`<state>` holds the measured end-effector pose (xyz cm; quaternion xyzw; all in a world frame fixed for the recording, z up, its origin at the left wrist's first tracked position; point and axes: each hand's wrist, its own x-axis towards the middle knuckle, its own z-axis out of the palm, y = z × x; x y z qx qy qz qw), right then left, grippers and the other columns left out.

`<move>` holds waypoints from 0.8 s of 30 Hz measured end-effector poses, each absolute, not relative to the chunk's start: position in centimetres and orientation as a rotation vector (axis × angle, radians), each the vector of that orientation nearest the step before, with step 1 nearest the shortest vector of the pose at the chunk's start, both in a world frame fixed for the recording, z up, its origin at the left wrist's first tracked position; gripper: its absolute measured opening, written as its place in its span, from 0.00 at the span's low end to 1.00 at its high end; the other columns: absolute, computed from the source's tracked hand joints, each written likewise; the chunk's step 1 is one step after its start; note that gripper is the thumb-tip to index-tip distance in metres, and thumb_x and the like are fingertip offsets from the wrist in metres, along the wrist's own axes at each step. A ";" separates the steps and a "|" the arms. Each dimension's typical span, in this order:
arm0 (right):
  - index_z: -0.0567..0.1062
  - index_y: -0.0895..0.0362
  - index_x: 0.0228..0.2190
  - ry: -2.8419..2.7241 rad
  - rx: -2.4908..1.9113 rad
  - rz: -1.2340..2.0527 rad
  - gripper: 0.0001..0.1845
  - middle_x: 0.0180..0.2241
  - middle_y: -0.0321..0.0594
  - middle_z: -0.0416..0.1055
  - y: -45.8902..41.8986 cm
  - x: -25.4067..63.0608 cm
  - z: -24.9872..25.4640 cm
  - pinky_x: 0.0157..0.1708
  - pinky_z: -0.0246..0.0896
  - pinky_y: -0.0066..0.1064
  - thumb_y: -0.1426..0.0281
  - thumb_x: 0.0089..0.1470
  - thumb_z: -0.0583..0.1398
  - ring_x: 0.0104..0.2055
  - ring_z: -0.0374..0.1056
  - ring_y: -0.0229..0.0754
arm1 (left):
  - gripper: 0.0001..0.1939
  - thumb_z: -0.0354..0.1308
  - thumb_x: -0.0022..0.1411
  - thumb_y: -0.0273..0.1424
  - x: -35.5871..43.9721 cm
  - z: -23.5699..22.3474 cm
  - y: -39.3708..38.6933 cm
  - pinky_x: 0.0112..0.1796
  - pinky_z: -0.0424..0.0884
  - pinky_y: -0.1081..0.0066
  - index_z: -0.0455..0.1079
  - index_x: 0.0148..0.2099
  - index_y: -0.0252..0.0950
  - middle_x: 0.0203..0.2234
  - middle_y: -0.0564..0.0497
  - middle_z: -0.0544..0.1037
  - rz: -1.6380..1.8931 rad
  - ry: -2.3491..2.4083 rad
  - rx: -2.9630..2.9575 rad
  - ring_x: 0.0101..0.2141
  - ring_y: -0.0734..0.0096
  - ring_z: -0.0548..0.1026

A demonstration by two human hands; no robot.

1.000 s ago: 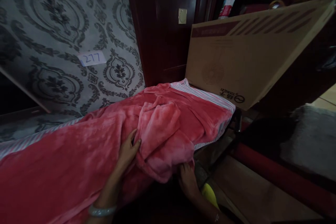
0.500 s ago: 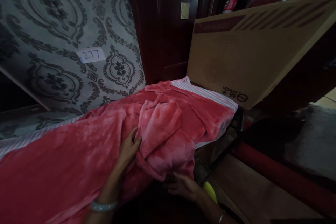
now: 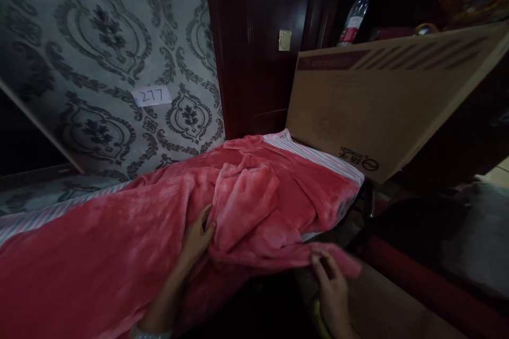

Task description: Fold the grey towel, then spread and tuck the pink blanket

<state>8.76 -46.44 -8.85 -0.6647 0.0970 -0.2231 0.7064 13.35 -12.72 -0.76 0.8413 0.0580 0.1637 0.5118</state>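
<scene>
A pink-red plush cloth (image 3: pixel 242 206) lies bunched and folded over a striped sheet (image 3: pixel 314 156). My left hand (image 3: pixel 196 241) rests on it beside the edge of the raised fold, its thumb and forefinger apart. At the lower right, my right hand (image 3: pixel 332 280) pinches the near edge of the plush between thumb and fingers. A loose end sticks out past that hand to the right, slightly blurred. The stretch between my hands is drawn out sideways, and the bedding beneath it is mostly covered.
A large cardboard box (image 3: pixel 382 100) stands behind the right end of the bedding, with a red-capped bottle (image 3: pixel 353 18) beyond its top edge. A numbered paper (image 3: pixel 151 96) is on the patterned wall (image 3: pixel 103 69). Dark shapes and a red bar (image 3: pixel 429 280) lie at the right.
My right hand has moved right and up, now gripping the plush edge and stretching it rightward. My left hand stays by the fold. The view has tilted up slightly.
</scene>
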 end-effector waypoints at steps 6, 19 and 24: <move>0.77 0.53 0.40 -0.442 -1.751 -1.063 0.11 0.39 0.42 0.73 -44.0 18.1 4.0 0.50 0.60 0.44 0.62 0.63 0.57 0.46 0.66 0.48 | 0.32 0.57 0.55 0.42 12.7 0.0 -12.4 0.56 0.69 0.52 0.68 0.60 0.34 0.54 0.41 0.78 0.397 0.113 2.063 0.55 0.50 0.75; 0.70 0.54 0.57 -0.797 -1.891 -0.645 0.27 0.52 0.47 0.70 -37.1 28.4 -0.1 0.56 0.64 0.45 0.76 0.58 0.50 0.54 0.67 0.46 | 0.15 0.58 0.55 0.26 25.6 8.7 -16.2 0.52 0.70 0.58 0.76 0.46 0.35 0.46 0.41 0.80 0.504 -0.080 2.315 0.47 0.57 0.76; 0.71 0.53 0.59 -0.481 -2.087 -0.777 0.31 0.60 0.50 0.63 -39.2 30.1 0.7 0.58 0.61 0.50 0.77 0.54 0.54 0.60 0.60 0.53 | 0.09 0.61 0.56 0.28 33.4 8.8 -19.6 0.47 0.68 0.63 0.74 0.40 0.31 0.36 0.42 0.78 0.459 0.025 2.213 0.44 0.56 0.75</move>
